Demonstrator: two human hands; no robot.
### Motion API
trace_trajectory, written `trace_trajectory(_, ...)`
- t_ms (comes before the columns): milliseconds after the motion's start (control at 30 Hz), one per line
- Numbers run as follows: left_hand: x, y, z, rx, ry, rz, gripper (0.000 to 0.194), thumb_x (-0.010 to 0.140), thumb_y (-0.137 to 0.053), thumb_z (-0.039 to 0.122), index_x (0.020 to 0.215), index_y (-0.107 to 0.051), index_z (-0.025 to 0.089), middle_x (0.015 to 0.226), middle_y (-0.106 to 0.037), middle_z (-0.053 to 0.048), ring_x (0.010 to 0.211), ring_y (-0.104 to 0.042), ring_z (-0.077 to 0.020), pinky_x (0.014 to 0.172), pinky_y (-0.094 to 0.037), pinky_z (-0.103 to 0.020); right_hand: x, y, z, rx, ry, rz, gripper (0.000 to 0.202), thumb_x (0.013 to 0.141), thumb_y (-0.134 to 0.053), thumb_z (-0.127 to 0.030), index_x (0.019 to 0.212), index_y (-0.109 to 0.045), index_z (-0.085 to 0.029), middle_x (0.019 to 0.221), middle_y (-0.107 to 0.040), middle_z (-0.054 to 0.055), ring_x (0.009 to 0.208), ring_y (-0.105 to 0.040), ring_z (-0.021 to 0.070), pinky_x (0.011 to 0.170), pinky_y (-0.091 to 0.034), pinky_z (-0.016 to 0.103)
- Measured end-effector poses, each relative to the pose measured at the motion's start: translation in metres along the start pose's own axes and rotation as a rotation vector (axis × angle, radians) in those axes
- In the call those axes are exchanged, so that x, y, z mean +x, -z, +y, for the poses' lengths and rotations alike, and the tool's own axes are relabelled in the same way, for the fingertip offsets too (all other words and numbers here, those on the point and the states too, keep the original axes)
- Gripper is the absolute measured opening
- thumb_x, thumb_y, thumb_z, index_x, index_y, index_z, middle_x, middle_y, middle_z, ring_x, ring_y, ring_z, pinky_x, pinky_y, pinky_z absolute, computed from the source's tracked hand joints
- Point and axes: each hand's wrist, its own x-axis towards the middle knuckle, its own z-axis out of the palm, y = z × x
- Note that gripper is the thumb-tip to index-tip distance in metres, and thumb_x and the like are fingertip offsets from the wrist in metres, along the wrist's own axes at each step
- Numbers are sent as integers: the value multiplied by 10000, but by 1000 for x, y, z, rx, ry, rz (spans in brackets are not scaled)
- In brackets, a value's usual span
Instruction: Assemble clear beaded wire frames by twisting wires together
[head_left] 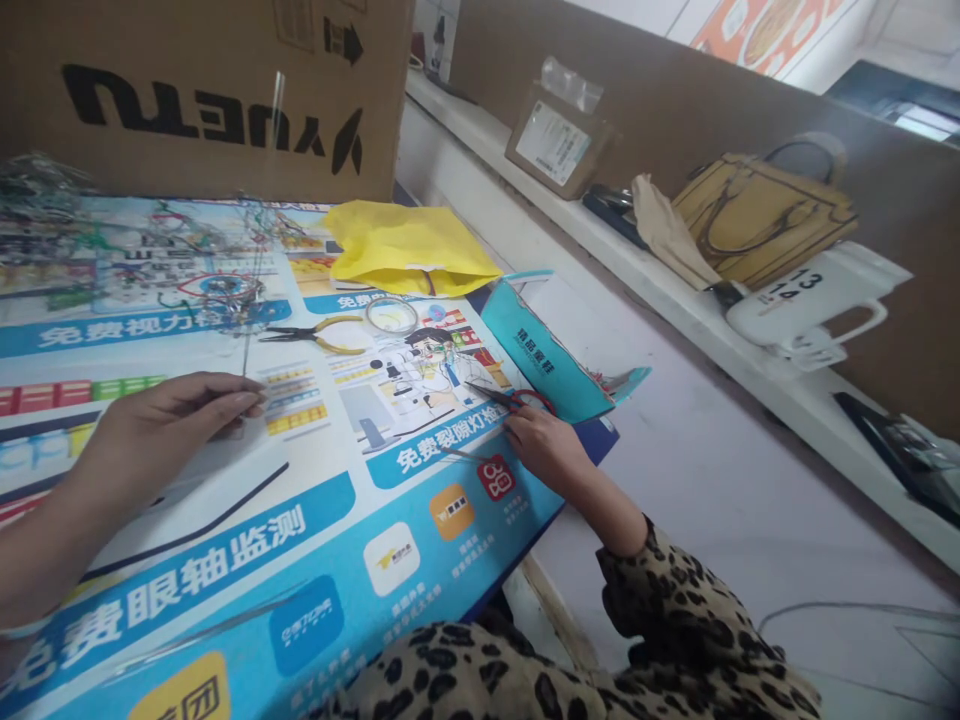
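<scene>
My left hand is over the left part of the printed table sheet, its thumb and fingers pinched on a thin wire that rises upright from the fingertips. My right hand is at the sheet's right edge, its fingers closed at the red handles of a pair of scissors; the blades point left. Between the hands, yellow-handled pliers lie beside a clear ring-shaped roll. Behind the wire sits a tangle of thin wire pieces.
A yellow bag and a teal box lie at the table's right side. A large cardboard box stands at the back. Along the ledge on the right are a tan handbag, a white mug and a phone.
</scene>
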Motion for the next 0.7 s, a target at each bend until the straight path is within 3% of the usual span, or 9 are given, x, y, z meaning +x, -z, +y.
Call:
trace_trajectory(167, 0, -1, 1, -12, 8, -4, 460, 469, -590, 521, 820, -664, 232, 855, -702, -23, 842, -642, -229, 917, -482, -419, -4, -10, -7, 14, 39, 36, 217, 905, -431, -184, 899, -648, -168, 905, -640, 89, 909, -573, 171, 744, -420, 233)
trace_trajectory(367, 6, -1, -10, 10, -54, -6, 429, 534, -590, 504, 851, -668, 226, 827, -707, -23, 744, -634, -180, 812, -526, -357, -8, -11, -9, 165, 138, 82, 187, 868, -491, -162, 882, -675, -194, 883, -649, 53, 838, -598, 141, 715, -431, 209)
trace_trajectory(500, 8, 0, -14, -5, -89, -16, 413, 556, -588, 491, 852, -668, 214, 812, -708, -21, 706, -627, -161, 745, -537, -314, -5, -1, -1, 240, 100, 148, 192, 871, -490, -166, 903, -677, -195, 908, -663, 54, 852, -614, 142, 753, -444, 215)
trace_trajectory(700, 4, 1, -7, 19, -58, -18, 430, 537, -594, 500, 857, -672, 224, 842, -711, -21, 770, -630, -205, 851, -504, -384, -20, 12, 3, 240, -3, 237, 216, 893, -459, -228, 937, -668, -196, 962, -671, 66, 907, -620, 165, 808, -452, 248)
